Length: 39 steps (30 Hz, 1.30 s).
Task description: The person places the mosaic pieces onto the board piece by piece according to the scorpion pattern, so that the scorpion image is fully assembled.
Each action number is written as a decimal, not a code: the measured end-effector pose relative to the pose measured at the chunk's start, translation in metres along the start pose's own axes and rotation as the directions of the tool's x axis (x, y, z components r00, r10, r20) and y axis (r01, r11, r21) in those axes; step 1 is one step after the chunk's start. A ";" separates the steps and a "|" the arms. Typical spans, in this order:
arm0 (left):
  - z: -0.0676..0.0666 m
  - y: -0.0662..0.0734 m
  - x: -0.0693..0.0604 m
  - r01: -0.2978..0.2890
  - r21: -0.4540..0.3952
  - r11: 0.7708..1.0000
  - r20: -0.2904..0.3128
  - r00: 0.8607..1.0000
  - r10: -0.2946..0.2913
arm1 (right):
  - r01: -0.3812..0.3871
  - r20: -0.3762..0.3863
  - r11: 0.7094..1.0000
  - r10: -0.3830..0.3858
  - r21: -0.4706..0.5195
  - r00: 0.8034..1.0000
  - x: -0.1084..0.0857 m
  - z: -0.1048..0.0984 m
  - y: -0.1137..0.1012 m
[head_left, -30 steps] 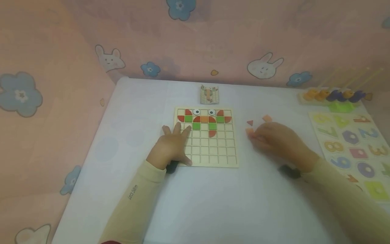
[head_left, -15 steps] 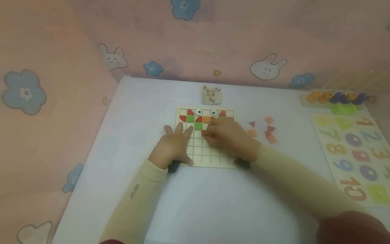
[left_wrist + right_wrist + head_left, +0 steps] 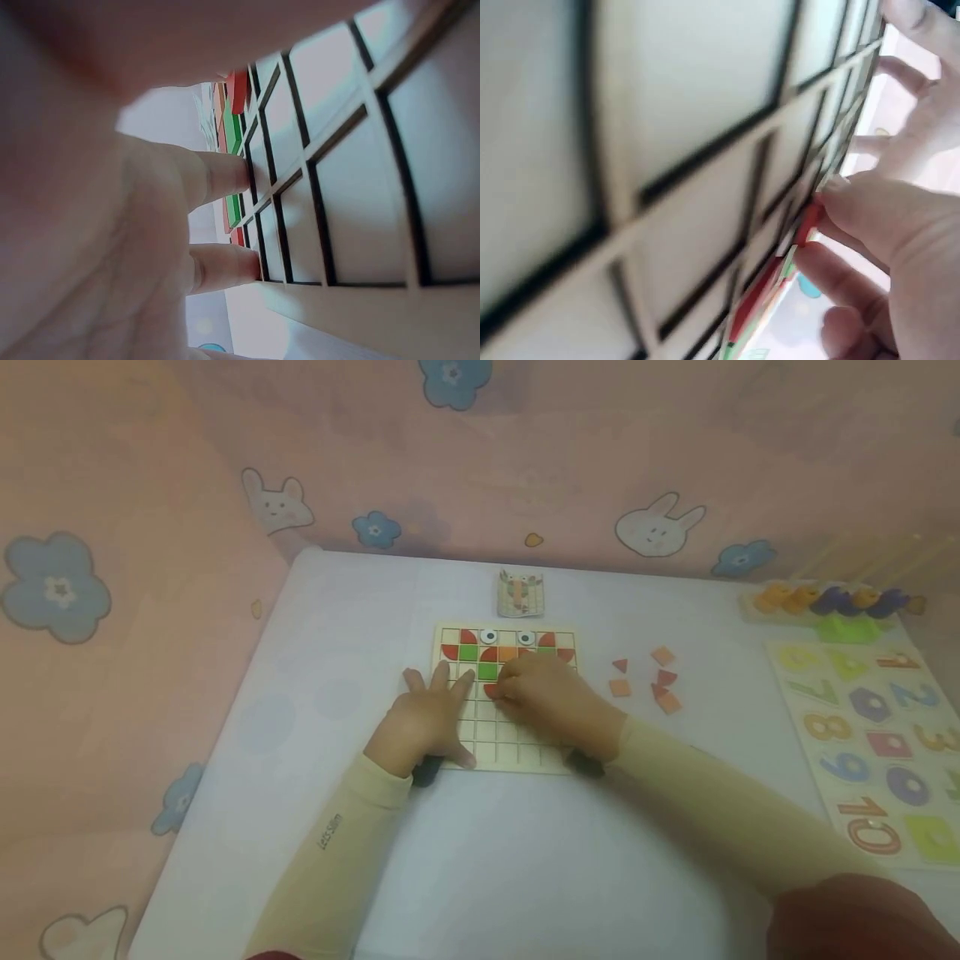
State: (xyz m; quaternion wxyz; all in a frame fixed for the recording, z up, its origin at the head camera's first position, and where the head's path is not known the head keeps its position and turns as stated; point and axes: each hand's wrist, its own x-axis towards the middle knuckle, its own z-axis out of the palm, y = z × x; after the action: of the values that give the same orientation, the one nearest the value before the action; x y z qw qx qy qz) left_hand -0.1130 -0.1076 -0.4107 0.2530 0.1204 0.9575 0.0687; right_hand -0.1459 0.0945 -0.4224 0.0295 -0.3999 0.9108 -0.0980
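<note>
A square wooden grid board (image 3: 487, 752) lies on the table, its upper rows partly filled with red, green and orange tiles and two eye tiles. My left hand (image 3: 420, 722) rests spread on its left edge; in the left wrist view, fingertips (image 3: 238, 266) touch the grid. Over the board, my right hand (image 3: 558, 702) pinches a red rounded tile (image 3: 492, 691) at the cell below the left green tile (image 3: 487, 671). The right wrist view shows this red tile (image 3: 808, 223) between thumb and finger. My right hand hides part of the board's right side.
Right of the board lie several loose tiles, among them an orange square (image 3: 620, 687) and a red triangle (image 3: 620, 665). Behind it lies a small pattern card (image 3: 521, 593). A number puzzle board (image 3: 847, 760) and a peg stacker (image 3: 832, 602) stand at the far right.
My right hand has come left from the loose tiles to the board, bringing a red tile, then shifted slightly further left. The left hand keeps its place on the board.
</note>
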 end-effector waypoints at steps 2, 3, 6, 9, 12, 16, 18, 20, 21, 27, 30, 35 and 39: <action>0.000 0.000 0.000 -0.001 -0.004 1.000 -0.001 1.000 0.001 | -0.007 -0.001 1.000 0.007 -0.003 1.000 -0.001 0.001 0.000; 0.001 0.000 0.000 -0.001 -0.006 1.000 -0.001 1.000 0.001 | -0.007 -0.004 1.000 0.007 -0.003 1.000 -0.002 0.001 -0.001; 0.000 0.000 0.000 0.000 -0.009 1.000 -0.003 1.000 0.000 | 0.011 -0.023 1.000 -0.011 0.001 1.000 -0.004 0.002 -0.002; 0.000 0.000 -0.001 0.000 -0.013 1.000 -0.005 1.000 0.000 | 0.011 -0.027 1.000 -0.011 -0.010 1.000 -0.006 0.004 -0.003; -0.001 0.001 -0.002 -0.002 -0.016 1.000 -0.005 1.000 0.002 | -0.020 -0.005 0.999 0.020 -0.039 1.000 -0.009 0.006 -0.004; -0.001 0.001 -0.002 -0.006 -0.016 1.000 -0.003 1.000 0.006 | -0.044 0.026 0.996 0.046 -0.072 0.999 -0.010 0.006 -0.004; -0.001 0.001 -0.002 -0.008 -0.012 1.000 -0.004 1.000 0.008 | -0.044 0.027 0.996 0.046 -0.073 0.999 -0.010 0.005 -0.004; -0.001 0.000 -0.001 -0.009 -0.007 1.000 -0.005 1.000 0.009 | -0.042 0.021 0.997 0.044 -0.068 0.999 -0.010 0.004 -0.004; 0.000 0.000 -0.001 -0.009 -0.007 1.000 -0.005 1.000 0.009 | -0.043 0.017 0.997 0.044 -0.064 0.999 -0.010 0.004 -0.004; -0.001 -0.001 -0.001 -0.008 -0.005 1.000 -0.001 1.000 0.008 | -0.068 0.018 0.997 0.069 -0.036 0.997 -0.006 0.004 -0.004; -0.002 -0.001 -0.001 -0.007 -0.012 1.000 -0.002 1.000 0.006 | -0.105 0.032 0.995 0.104 0.001 0.994 -0.005 0.004 -0.001; -0.001 -0.001 0.000 -0.003 -0.032 0.999 0.000 1.000 0.003 | -0.203 0.027 0.979 0.202 0.008 0.979 -0.022 -0.002 0.015; 0.001 -0.002 0.000 -0.003 -0.039 0.999 0.000 1.000 0.003 | -0.265 0.018 0.964 0.265 -0.026 0.964 -0.057 -0.016 0.039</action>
State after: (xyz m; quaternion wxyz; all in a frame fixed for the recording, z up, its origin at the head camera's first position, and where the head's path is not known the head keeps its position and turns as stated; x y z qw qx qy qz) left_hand -0.1133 -0.1092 -0.4118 0.2553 0.1171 0.9557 0.0880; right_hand -0.1376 0.1642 -0.4159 0.0472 -0.2759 0.9568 -0.0782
